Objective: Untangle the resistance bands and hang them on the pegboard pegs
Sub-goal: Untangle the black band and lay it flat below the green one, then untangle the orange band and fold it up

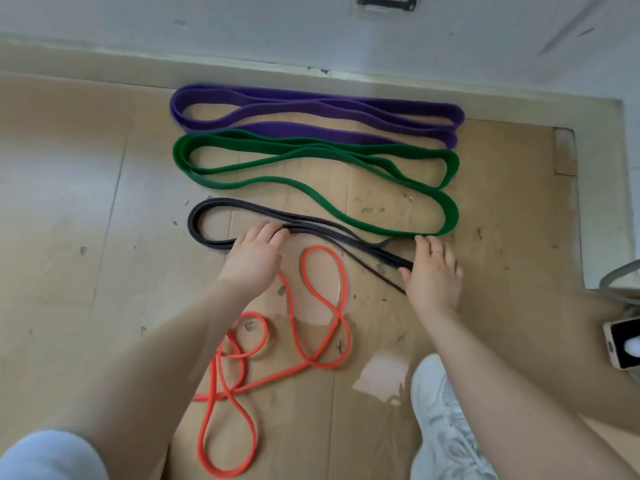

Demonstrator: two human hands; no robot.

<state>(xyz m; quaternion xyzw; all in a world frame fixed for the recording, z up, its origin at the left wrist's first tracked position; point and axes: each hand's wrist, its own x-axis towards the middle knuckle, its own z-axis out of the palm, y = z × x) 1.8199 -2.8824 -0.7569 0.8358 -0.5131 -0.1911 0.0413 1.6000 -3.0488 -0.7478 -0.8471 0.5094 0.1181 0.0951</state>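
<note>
Several resistance bands lie on a cardboard-covered floor. A wide purple band (311, 109) is folded flat nearest the wall. A green band (311, 157) lies folded just below it. A thin black band (214, 209) is laid out in long loops in the middle. My left hand (252, 254) presses on its left part with fingers on the strands. My right hand (433, 271) holds down its right end, thumb against the strands. An orange band (311, 306) sprawls in twisted loops nearest me, partly under my left forearm. No pegboard is in view.
The white wall and skirting (242, 60) run along the top. My white shoe (446, 424) stands at the lower right. A phone (623, 344) and a grey curved object (620, 282) sit at the right edge. Bare cardboard (69, 202) spreads to the left.
</note>
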